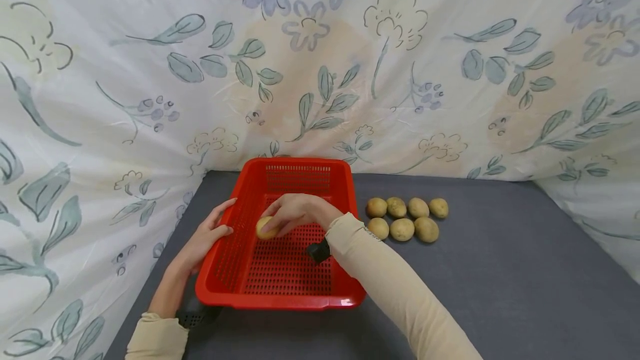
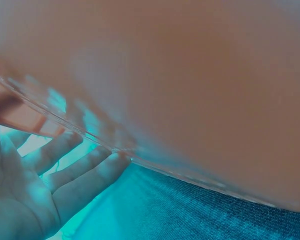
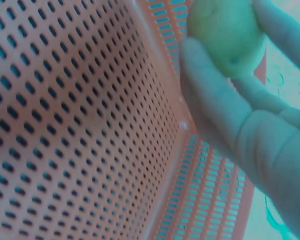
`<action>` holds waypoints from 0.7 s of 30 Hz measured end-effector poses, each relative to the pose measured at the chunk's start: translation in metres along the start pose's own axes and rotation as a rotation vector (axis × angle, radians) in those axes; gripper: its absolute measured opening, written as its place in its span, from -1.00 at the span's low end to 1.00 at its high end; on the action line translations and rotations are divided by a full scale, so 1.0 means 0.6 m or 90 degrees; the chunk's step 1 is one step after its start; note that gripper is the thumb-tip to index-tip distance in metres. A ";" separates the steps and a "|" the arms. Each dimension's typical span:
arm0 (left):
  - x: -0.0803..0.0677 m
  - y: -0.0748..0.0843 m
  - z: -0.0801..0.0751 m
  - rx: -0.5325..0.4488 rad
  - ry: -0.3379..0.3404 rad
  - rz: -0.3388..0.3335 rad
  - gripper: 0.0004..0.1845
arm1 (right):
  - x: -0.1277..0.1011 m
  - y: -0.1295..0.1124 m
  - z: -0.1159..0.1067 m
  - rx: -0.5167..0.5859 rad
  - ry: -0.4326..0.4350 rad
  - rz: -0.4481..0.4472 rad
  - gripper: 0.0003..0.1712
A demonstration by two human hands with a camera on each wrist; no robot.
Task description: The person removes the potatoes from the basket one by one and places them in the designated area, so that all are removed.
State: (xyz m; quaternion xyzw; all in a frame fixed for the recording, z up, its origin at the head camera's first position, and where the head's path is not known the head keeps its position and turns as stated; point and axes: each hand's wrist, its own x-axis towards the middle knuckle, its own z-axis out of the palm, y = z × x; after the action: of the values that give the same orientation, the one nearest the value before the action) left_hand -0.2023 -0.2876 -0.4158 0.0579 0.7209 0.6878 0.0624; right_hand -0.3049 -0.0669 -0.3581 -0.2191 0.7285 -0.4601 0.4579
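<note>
While the right hand (image 1: 295, 211) grasps one potato (image 1: 266, 228) inside the red basket (image 1: 280, 293), seven potatoes (image 1: 402, 229) wait on the table (image 1: 500, 271). Left hand (image 1: 207, 235), fingers flat, steadies the basket's side; work looks barely begun.

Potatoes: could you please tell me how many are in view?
8: seven potatoes lie clustered on the grey table right of the red basket; one potato is held by the right hand inside it.

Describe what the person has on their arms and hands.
Both arms wear long, close-fitting beige sleeves that end at the wrists. The left hand and right hand are bare, with no gloves, and no rings that these views show. A small black device is strapped under the right wrist, and a dark perforated one sits under the left forearm, partly hidden.
</note>
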 end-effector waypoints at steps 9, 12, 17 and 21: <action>-0.001 -0.001 0.001 0.000 -0.001 0.001 -0.29 | -0.028 -0.002 -0.036 0.009 0.012 -0.030 -0.60; -0.002 -0.001 0.001 0.001 0.000 0.000 -0.29 | -0.037 -0.002 -0.048 0.022 0.020 -0.037 -0.60; -0.002 -0.001 0.002 -0.001 0.001 0.002 -0.30 | -0.052 -0.002 -0.069 0.057 0.034 -0.039 -0.58; -0.002 -0.001 0.002 -0.008 -0.004 0.001 -0.29 | -0.064 0.000 -0.085 0.077 0.051 -0.037 -0.56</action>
State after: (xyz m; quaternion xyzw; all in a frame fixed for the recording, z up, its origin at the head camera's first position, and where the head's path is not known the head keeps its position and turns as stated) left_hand -0.2007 -0.2864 -0.4167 0.0598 0.7164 0.6922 0.0646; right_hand -0.3304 -0.0144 -0.3325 -0.1935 0.7105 -0.5247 0.4272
